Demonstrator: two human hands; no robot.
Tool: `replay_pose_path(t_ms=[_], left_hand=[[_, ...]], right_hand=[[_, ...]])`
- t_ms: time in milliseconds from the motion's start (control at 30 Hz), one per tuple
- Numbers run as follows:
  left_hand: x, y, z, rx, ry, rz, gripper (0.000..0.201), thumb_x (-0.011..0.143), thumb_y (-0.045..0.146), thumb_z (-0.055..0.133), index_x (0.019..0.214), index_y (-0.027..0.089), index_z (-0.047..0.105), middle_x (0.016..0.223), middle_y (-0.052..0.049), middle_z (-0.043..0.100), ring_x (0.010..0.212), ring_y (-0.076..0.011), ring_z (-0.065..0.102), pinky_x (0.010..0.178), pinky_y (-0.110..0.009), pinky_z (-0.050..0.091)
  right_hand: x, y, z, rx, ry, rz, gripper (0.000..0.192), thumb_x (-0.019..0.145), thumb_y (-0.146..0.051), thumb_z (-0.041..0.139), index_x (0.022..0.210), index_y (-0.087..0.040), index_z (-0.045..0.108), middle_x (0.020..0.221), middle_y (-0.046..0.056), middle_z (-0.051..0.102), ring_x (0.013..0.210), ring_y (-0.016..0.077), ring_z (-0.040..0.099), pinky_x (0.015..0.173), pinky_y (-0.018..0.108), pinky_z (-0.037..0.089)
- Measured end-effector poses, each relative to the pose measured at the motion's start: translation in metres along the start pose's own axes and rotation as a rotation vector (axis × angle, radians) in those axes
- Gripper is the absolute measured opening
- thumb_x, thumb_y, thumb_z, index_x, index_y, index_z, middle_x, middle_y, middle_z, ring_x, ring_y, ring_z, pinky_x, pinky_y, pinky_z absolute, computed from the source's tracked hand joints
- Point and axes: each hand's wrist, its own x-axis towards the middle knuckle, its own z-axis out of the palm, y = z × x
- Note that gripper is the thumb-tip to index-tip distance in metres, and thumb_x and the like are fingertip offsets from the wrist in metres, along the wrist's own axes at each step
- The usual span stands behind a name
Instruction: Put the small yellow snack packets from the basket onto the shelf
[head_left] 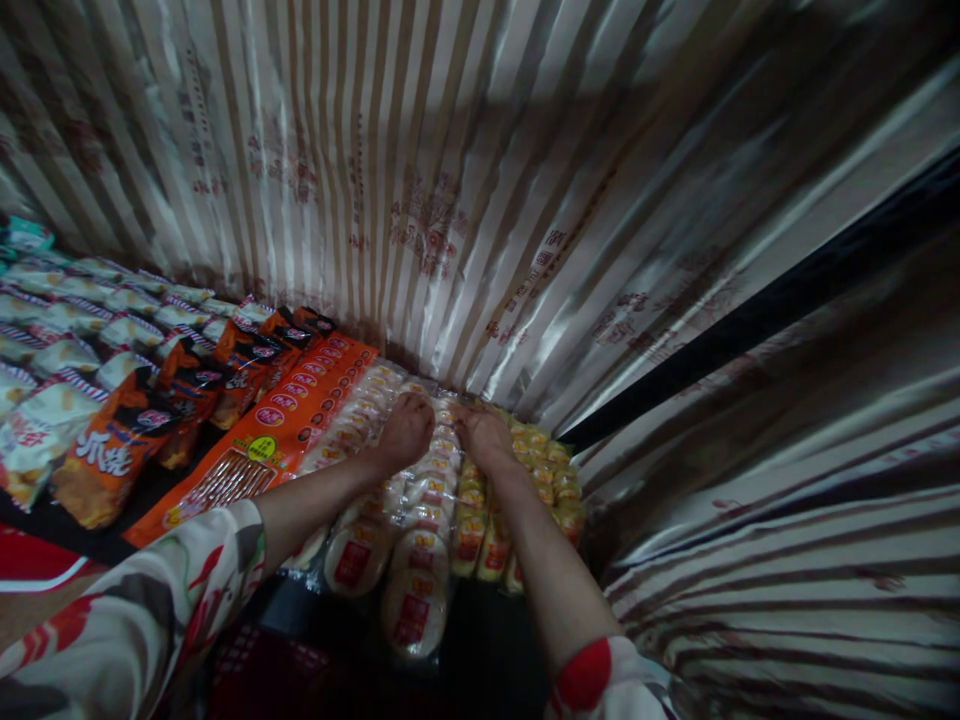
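Both hands reach to the far end of a row of round, flat cakes (415, 610) in clear wrappers with red and yellow labels. My left hand (407, 430) rests over the left side of this row, its fingers curled in. On the other side, my right hand (484, 437) bends its fingers towards the same far end, beside rows of yellow wrapped packets (493, 545). The fingertips of both are dim and blurred, so what they grip is hidden. A second row of wrapped cakes (356, 560) runs beneath my left wrist.
Left of the cakes lie orange snack sheets (307, 385), orange-and-black bags (112, 450) standing in a line, and many white bags (45, 425). Striped, printed plastic sheeting (435, 180) hangs right behind the goods. A dark pole (750, 330) slants down on the right.
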Motion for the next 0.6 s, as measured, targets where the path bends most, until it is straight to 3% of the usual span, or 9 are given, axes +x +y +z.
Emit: replay_pose_path(t_ms=[233,600], left_hand=[[0.001,-0.002,0.004,0.013,-0.010,-0.027,0.016,0.085,0.013,0.050,0.081,0.014,0.065,0.097,-0.011,0.065,0.104,-0.0238,0.053,0.098,-0.041,0.042],[0.002,-0.001,0.003,0.036,-0.060,-0.052,0.016,0.085,0.014,0.052,0.083,0.012,0.067,0.098,-0.012,0.067,0.105,-0.0245,0.053,0.100,-0.041,0.041]], right_hand=[[0.006,0.004,0.006,0.083,0.055,-0.002,0.016,0.085,-0.022,0.056,0.091,-0.020,0.070,0.101,0.006,0.070,0.101,0.0191,0.057,0.095,0.027,0.035],[0.009,0.001,0.013,-0.032,0.159,0.009,0.028,0.095,-0.027,0.042,0.094,-0.020,0.069,0.099,0.009,0.071,0.096,0.0206,0.058,0.085,0.029,0.038]])
